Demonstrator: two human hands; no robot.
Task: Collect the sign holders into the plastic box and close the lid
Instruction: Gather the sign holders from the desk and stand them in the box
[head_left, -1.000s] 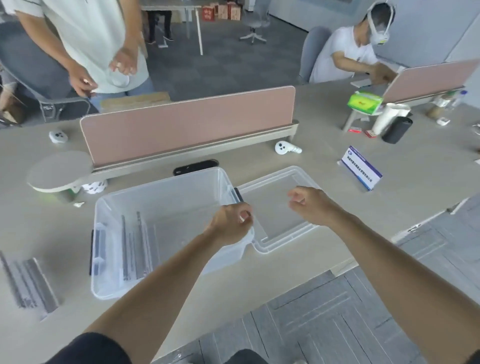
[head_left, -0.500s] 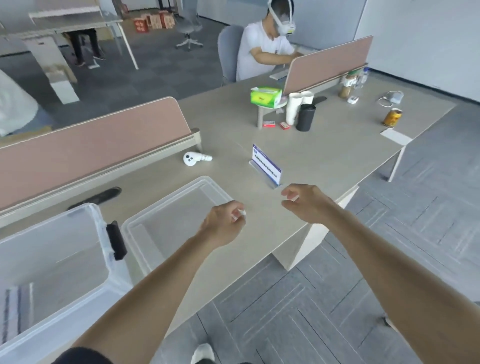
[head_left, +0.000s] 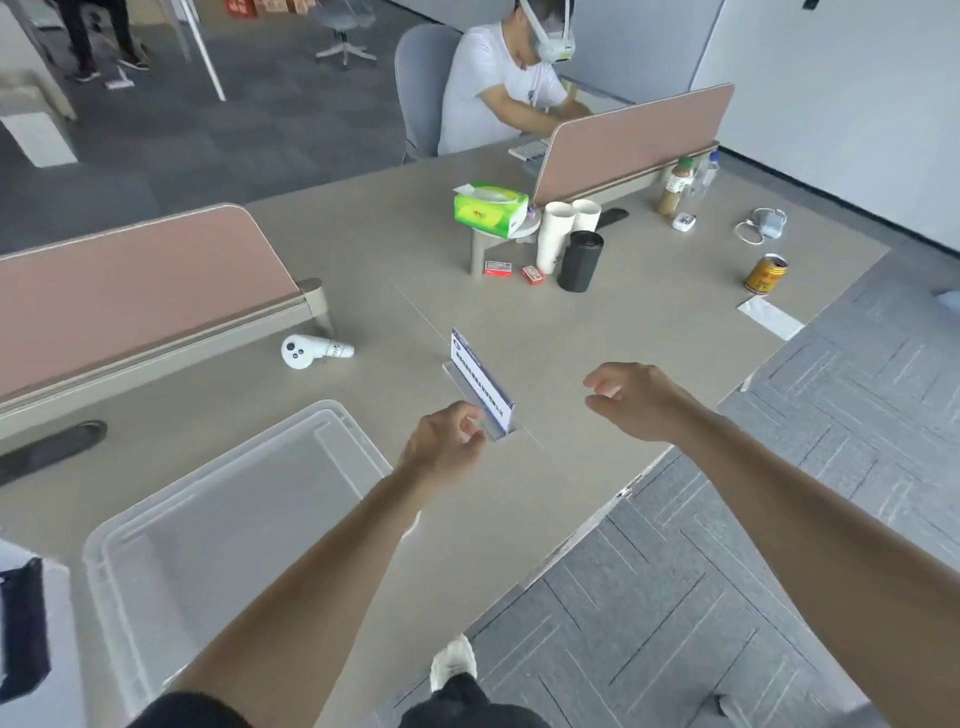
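Observation:
A clear sign holder (head_left: 480, 382) with a blue-and-white card stands on the beige table (head_left: 597, 322). My left hand (head_left: 447, 447) is at its near end, thumb and fingers pinched on the clear base. My right hand (head_left: 639, 400) hovers to the right of the holder, fingers apart and holding nothing. The clear lid (head_left: 332, 413) lies flat on the table to the left of my left arm. Of the plastic box, only a corner with its black latch (head_left: 23, 629) shows at the left edge.
A pink divider (head_left: 130, 280) runs along the back left, with a white controller (head_left: 311, 352) and a black object (head_left: 52, 447) by it. Farther off are a tissue box (head_left: 491, 207), paper cups (head_left: 556, 239), a black cylinder (head_left: 581, 260), a can (head_left: 765, 274) and a seated person (head_left: 498, 88).
My view has swung right, away from the box toward the sign holder. Both hands have moved forward; the left hand has reached the holder's near end, and the right hand has opened.

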